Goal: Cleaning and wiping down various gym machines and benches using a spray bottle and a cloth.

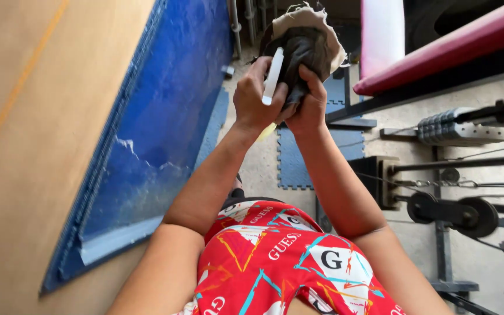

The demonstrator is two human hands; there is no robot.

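Note:
Both my hands are raised in front of me, pressed together at top centre. My left hand grips a white spray trigger of a bottle whose yellow body peeks out below the hand. My right hand clutches a crumpled dark rag with a frayed pale edge. The rag bunches up above both hands, and the spray nozzle points into it. My red patterned shirt fills the bottom centre.
A blue padded mat leans on a tan wall at left. Pink gym bench pads, a weight stack and a cable pulley stand at right. Blue foam floor tiles lie on concrete below.

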